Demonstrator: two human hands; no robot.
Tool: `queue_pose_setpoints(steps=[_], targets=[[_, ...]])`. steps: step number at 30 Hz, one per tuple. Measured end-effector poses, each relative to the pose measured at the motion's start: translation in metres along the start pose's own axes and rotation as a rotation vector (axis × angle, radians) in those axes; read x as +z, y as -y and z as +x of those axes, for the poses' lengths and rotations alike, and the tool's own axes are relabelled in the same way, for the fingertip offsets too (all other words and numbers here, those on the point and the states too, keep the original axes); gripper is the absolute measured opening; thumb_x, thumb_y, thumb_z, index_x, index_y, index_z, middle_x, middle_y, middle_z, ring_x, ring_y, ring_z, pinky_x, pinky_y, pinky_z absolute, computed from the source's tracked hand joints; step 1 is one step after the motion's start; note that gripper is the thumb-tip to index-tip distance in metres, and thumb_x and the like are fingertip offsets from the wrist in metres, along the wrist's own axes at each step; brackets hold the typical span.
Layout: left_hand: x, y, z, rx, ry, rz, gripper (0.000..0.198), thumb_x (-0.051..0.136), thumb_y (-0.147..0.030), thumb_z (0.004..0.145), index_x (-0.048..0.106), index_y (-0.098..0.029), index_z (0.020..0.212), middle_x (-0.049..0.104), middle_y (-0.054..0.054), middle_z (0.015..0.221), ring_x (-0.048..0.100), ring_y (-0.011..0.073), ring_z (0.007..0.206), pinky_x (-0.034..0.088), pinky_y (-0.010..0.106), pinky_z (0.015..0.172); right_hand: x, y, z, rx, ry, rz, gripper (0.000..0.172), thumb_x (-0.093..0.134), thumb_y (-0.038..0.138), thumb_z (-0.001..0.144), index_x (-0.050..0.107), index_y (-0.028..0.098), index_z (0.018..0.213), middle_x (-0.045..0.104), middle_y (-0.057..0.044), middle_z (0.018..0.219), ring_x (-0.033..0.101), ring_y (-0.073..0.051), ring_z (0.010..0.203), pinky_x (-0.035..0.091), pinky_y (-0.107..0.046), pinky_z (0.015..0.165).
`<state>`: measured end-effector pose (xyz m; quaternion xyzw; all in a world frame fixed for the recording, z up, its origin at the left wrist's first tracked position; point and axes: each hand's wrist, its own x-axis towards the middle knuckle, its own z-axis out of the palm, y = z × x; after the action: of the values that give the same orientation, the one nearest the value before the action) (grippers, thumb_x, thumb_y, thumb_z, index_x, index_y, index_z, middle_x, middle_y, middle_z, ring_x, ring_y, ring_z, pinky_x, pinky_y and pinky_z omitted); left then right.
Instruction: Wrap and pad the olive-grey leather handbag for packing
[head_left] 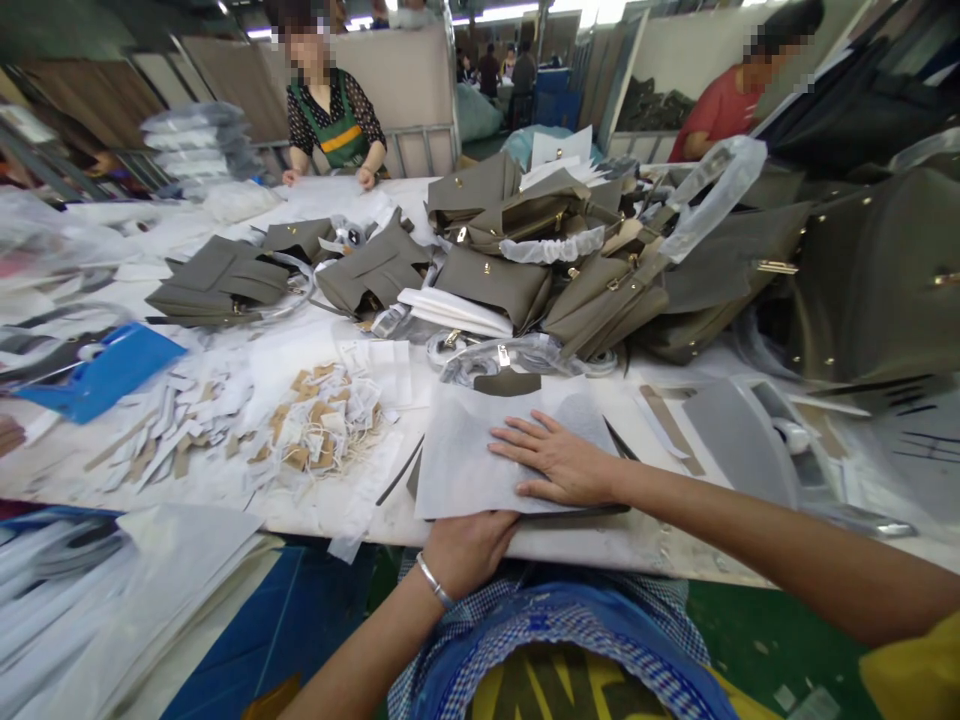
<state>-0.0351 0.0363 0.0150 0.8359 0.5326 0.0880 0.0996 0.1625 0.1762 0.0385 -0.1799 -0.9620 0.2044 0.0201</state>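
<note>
A sheet of white tissue paper [454, 455] covers an olive handbag [510, 383] lying flat at the table's front edge. The bag's top edge shows beyond the paper and its dark sides peek out left and right. My right hand [559, 462] lies flat on the paper, fingers spread to the left. At the bag's near edge, my left hand [469, 548], with a silver bangle on the wrist, is closed around the rim; its fingertips are partly hidden. Just past the bag lies a plastic-wrapped strap [525, 355] with a metal buckle.
Olive handbags [487, 285] are heaped across the back and right. Left of the paper lie a pile of tags with strings [322, 420], scattered paper strips [184, 420] and a blue sheet [112, 370]. A co-worker in a green apron [341, 125] stands across the table.
</note>
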Motion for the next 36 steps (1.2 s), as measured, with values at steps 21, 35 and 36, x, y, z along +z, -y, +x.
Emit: queue_pose_setpoints(steps=[21, 35, 36], targets=[[-0.013, 0.047, 0.041, 0.032, -0.140, 0.027, 0.045, 0.036, -0.035, 0.101, 0.042, -0.021, 0.143, 0.045, 0.007, 0.148, 0.043, 0.0188, 0.137, 0.032, 0.043, 0.116, 0.012, -0.006, -0.014, 0.000, -0.313, 0.091, 0.045, 0.055, 0.048, 0.093, 0.058, 0.021, 0.129, 0.047, -0.011, 0.142, 0.040, -0.022, 0.135, 0.023, -0.048, 0.119], [-0.017, 0.041, 0.041, 0.023, -0.127, 0.007, 0.043, 0.034, -0.034, 0.102, 0.045, -0.023, 0.142, 0.045, 0.006, 0.148, 0.043, 0.0184, 0.136, 0.031, 0.043, 0.117, 0.015, 0.001, -0.024, -0.101, -0.279, -0.068, 0.030, 0.044, 0.036, 0.100, 0.066, 0.023, 0.116, 0.058, -0.008, 0.129, 0.051, -0.019, 0.125, 0.026, -0.050, 0.116], [-0.018, 0.041, 0.040, 0.033, -0.122, 0.007, 0.044, 0.034, -0.036, 0.102, 0.044, -0.024, 0.142, 0.044, 0.006, 0.149, 0.042, 0.0189, 0.137, 0.030, 0.044, 0.117, 0.016, 0.000, -0.025, -0.100, -0.297, -0.051, 0.029, 0.045, 0.036, 0.100, 0.065, 0.022, 0.116, 0.059, -0.008, 0.129, 0.052, -0.018, 0.124, 0.027, -0.049, 0.116]])
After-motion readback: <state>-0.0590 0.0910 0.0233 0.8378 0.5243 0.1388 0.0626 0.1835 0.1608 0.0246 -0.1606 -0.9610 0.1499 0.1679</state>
